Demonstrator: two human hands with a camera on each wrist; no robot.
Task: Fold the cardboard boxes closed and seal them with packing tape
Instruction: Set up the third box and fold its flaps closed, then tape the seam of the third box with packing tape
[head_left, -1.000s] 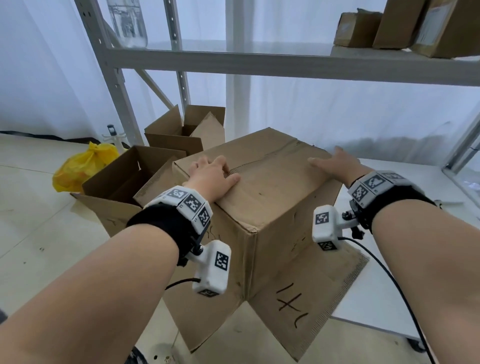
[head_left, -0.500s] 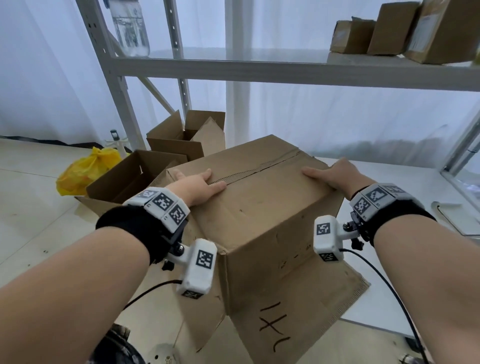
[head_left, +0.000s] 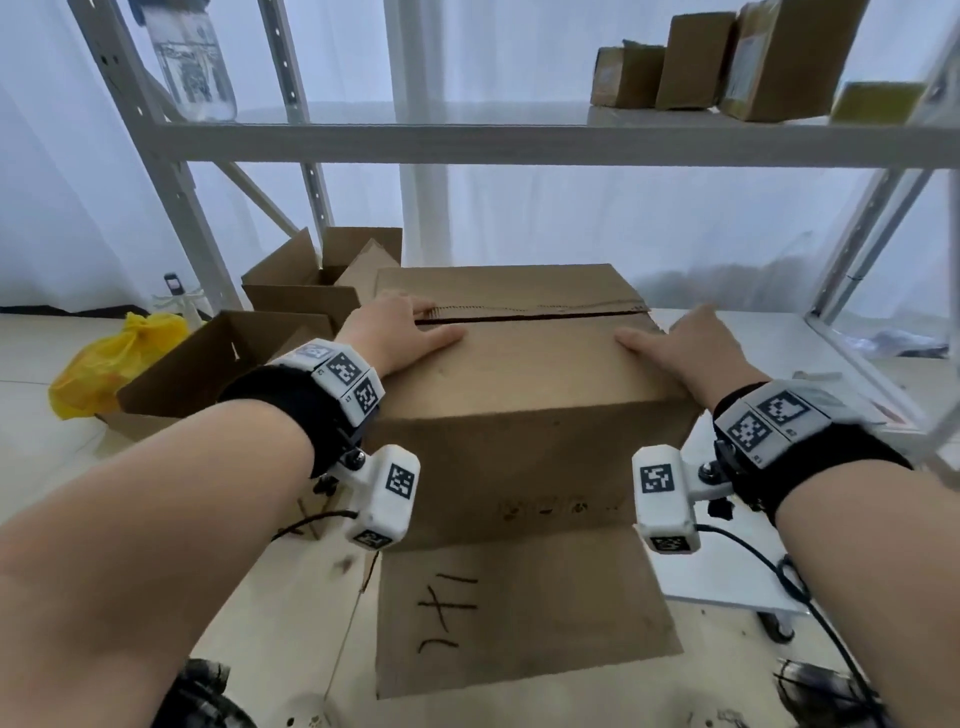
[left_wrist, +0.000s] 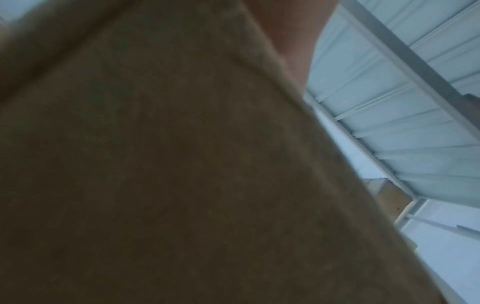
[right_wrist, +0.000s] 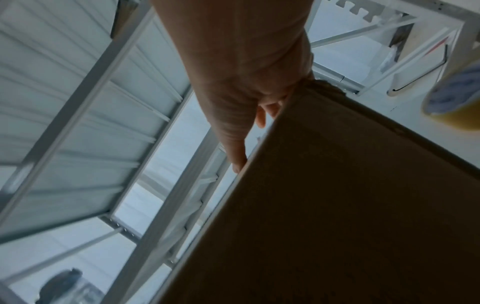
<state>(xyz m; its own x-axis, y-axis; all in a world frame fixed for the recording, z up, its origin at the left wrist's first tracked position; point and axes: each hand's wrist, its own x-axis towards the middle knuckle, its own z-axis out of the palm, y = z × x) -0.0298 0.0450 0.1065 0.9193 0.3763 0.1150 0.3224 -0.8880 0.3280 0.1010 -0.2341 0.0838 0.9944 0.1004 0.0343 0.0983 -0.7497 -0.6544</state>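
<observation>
1. The cardboard box (head_left: 519, 364) stands on the near left corner of the white bench (head_left: 810, 358), its top flaps folded down and meeting at a dark seam that runs left to right across the top.
2. One flap (head_left: 519, 613) at the box's near bottom edge lies splayed out toward the person, with black marks drawn on it.
3. The left hand (head_left: 400, 338) rests on the left end of the box top, thumb stretched flat along the near flap just below the seam; the fingers lie released, grasping nothing.
4. The right hand (head_left: 691, 348) sits at the right end of the box top, thumb flat on the near flap, fingers (right_wrist: 262, 115) reaching over the box's right edge; how far they curl I cannot tell.
5. Left of the box, two open cartons (head_left: 218, 364) stand on the floor, with a yellow bag (head_left: 104, 364) beyond them.
6. In the right wrist view a roll of packing tape (right_wrist: 451, 107) lies on the bench to the right of the box.
7. Above the box, small parcels (head_left: 696, 62) sit on the shelf.
</observation>
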